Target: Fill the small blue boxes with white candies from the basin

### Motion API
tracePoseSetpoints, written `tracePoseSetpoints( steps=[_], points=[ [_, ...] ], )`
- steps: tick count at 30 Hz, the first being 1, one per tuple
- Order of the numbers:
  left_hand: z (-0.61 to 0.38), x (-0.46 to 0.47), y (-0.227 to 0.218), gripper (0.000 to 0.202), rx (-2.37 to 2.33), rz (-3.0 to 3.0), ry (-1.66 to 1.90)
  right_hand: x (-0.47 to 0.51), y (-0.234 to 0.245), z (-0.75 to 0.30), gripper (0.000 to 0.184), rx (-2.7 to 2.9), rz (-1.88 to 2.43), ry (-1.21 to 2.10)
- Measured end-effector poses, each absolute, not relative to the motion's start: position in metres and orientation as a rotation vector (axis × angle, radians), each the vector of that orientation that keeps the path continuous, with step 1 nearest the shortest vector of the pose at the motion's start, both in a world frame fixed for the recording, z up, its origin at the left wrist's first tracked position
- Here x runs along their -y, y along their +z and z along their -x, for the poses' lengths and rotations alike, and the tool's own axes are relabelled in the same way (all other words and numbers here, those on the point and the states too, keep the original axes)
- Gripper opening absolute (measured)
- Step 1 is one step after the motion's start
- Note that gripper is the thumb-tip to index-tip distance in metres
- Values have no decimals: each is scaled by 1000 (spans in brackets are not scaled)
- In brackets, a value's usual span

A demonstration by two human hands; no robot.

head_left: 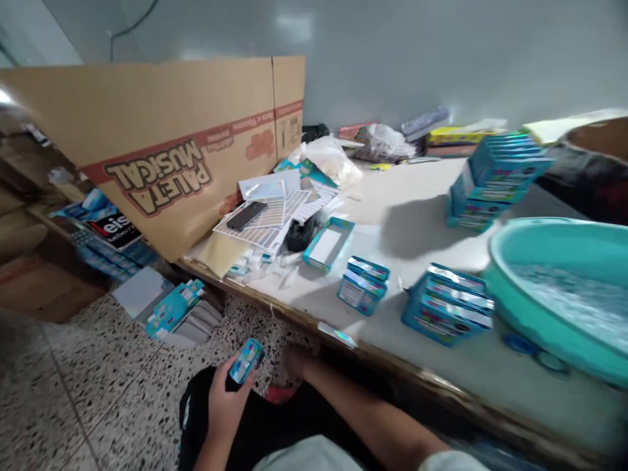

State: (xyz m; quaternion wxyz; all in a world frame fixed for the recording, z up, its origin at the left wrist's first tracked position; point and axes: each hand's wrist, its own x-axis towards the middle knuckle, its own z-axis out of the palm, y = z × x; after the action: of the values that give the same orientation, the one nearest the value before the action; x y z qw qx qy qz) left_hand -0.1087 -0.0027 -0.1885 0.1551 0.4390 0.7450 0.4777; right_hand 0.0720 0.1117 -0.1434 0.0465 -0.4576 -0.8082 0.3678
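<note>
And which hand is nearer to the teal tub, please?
Right. The blurred right hand is off the table, left of the tub; the left hand, holding a small box, is farther left.

Near left, your held box: glossy, smooth card. Right, basin: smooth plastic, soft sheen. Far left, your big carton: matt cardboard. Your tabletop: smooth; edge rough, wood-like.

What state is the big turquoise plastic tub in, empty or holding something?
Holding something: small pale pieces show inside the turquoise plastic tub. Their depth I cannot tell.
</note>
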Motion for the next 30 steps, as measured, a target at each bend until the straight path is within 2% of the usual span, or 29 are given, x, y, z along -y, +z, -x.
tracePoseSetpoints(
  steps=[3,6,8,11,17,22,30],
  points=[
    [101,13,-127,67,-2068,-1263,1299,-85,-118,-109,33,2265,1468,1285],
    [84,9,-66,58,-1994,-1513,1143,-49,-77,-154,40,1889,1255,1351],
    [66,-1,-36,50,-1897,-1844,1090,-35,-44,-182,38,1669,1064,1201],
    [34,-20,-10,42,-1587,-2363,1153,-34,-2,-209,28,1638,960,1037],
    [-10,-53,5,36,-1192,-2710,1357,-49,31,-219,23,1600,1072,1060],
    [-22,-81,3,24,-946,-2702,1375,-46,35,-225,19,1520,1175,1043],
    [-31,-108,-13,24,-754,-2645,1325,-49,40,-232,19,1513,1318,998]
  ],
)
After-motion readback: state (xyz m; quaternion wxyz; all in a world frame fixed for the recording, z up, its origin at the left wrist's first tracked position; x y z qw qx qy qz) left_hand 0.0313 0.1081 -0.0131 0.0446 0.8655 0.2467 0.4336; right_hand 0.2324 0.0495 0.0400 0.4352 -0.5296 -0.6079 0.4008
